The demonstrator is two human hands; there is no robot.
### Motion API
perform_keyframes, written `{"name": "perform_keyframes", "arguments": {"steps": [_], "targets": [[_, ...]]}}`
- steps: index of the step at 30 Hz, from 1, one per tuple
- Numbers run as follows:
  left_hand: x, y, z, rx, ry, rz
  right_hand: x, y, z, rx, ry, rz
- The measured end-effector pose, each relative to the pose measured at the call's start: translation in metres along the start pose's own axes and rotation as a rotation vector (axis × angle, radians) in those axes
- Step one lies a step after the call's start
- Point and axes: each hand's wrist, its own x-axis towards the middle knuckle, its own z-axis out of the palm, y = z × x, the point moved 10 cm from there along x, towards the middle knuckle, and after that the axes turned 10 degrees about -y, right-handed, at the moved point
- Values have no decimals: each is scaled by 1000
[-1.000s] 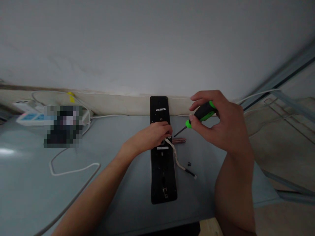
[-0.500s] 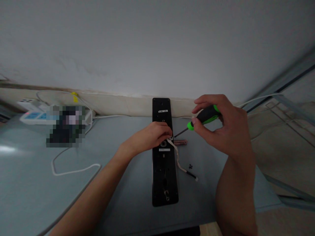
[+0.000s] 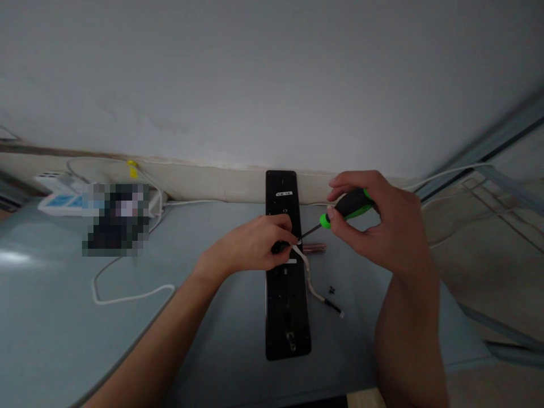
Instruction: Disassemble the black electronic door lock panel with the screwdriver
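Two small dark screws (image 3: pixel 332 290) are lying loose on the smooth grey bench (image 3: pixel 63 317), just right of the long black panel (image 3: pixel 288 306). From that I am judging the screw work as partway: those two are out, and one spot at mid-panel is being worked.

Through the head view, I am seeing the right hand (image 3: pixel 378 226) wrapping its grip closed around the screwdriver (image 3: pixel 346 207). Its handle is rubbery black and bright green, and its thin dark shaft is slanting down to the panel's right edge. The left hand (image 3: pixel 250 246) is curling its grip closed on the panel at the tip. I cannot tell whether it is pinching the white cable (image 3: pixel 310 280) or only pressing there.

The panel is lying flat, matte and rectangular, its far end touching the wall. The limp cable is trailing off it toward the screws. A copper-coloured cylinder (image 3: pixel 315 247) is resting just beside the panel.
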Motion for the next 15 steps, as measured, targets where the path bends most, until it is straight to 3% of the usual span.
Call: {"name": "perform_keyframes", "arguments": {"steps": [6,15], "targets": [[-4,-1,2,30,31,0,-4,-5,4,36,-93,-23],[-12,2,7,147,90,72,-2,-5,4,-18,-94,-43]]}}
